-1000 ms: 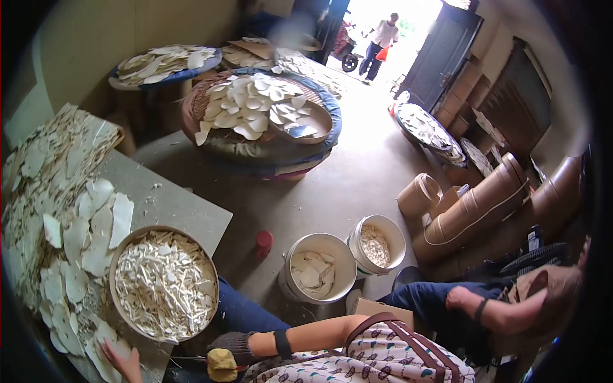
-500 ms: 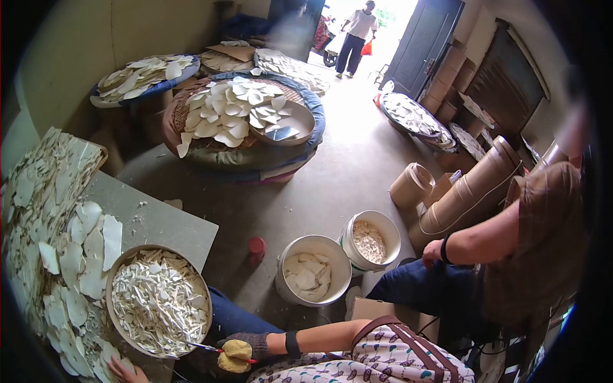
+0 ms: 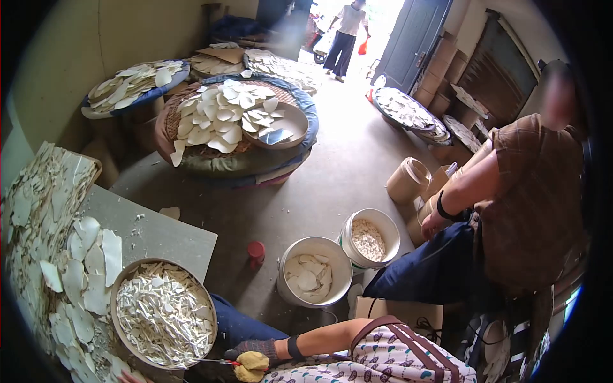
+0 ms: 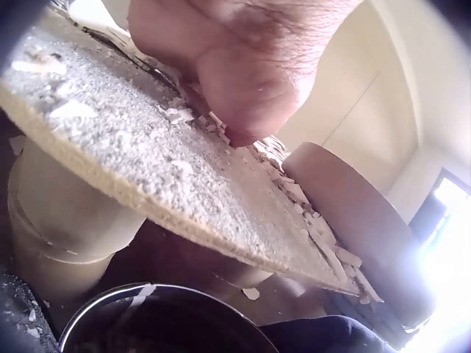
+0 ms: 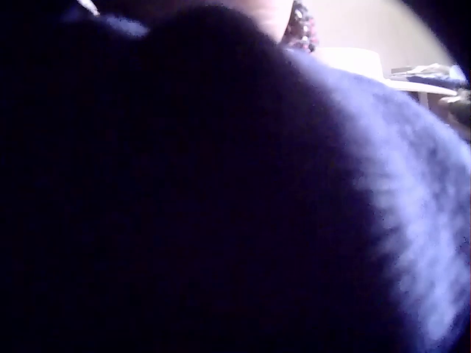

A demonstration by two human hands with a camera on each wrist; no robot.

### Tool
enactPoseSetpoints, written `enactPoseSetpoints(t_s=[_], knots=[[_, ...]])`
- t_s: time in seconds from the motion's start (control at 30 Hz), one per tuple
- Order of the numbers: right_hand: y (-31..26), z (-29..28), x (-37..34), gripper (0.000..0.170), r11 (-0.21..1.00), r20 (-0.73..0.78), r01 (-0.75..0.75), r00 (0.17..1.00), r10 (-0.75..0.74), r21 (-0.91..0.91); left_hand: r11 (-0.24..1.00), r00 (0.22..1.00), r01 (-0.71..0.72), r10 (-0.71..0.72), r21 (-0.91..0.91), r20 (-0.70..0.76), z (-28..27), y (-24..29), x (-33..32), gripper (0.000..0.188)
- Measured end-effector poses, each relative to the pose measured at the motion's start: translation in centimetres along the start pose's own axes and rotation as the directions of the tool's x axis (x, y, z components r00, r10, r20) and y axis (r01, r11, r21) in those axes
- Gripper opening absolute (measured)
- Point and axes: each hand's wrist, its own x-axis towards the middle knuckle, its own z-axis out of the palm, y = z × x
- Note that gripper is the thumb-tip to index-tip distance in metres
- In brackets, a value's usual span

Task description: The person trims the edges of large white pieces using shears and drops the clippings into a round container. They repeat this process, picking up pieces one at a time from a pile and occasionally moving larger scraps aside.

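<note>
My left hand shows only as fingers at the bottom edge of the head view, over white flat pieces on the board. In the left wrist view the heel of the left hand is close over the dusty board, with small chips beside it; its fingers are hidden. My gloved right hand grips a thin metal tool with a red part; a yellow wad wraps its handle. The tool's tip is near the rim of a round tub heaped with white slivers. Dark cloth fills most of the right wrist view.
Two white buckets with pale pieces stand on the floor beside a red container. Round padded tables bear more white pieces. Another person sits at the right; someone stands in the doorway.
The head view has shifted. My left hand is lower, nearly out of view, and the right hand with the tool is farther right. The seated person leans more upright; the doorway person has moved left in view.
</note>
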Motion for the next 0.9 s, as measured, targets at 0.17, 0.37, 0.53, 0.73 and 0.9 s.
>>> enactPoseSetpoints(t_s=[0.17,0.37,0.53,0.73,0.9], knots=[[-0.3,2.5,-1.2,0.028,0.872,-0.093,0.233,0.950,-0.300,-0.431,0.999,0.999,-0.032,0.031,-0.034,-0.033,-1.2,0.6,0.0,0.061],[0.1,-0.3,0.0,0.026,0.980,0.018,0.096,0.995,-0.094,-0.172,0.998,0.993,-0.054,0.052,-0.013,-0.107,0.0,0.0,-0.3,0.062],[0.3,0.2,-0.2,0.026,0.870,-0.055,0.185,0.970,-0.236,-0.457,0.997,0.988,-0.060,0.052,-0.054,-0.146,1.1,-0.6,-0.6,0.065],[0.7,1.0,-1.0,0.023,0.588,-0.026,0.253,0.905,-0.424,-0.768,0.995,0.983,-0.068,0.056,-0.067,-0.176,0.2,0.0,-0.4,0.063],[0.9,-0.1,-0.9,0.023,0.872,-0.062,0.255,0.950,-0.307,-0.418,0.995,0.986,-0.069,0.058,-0.071,-0.154,-0.7,0.6,-0.4,0.064]])
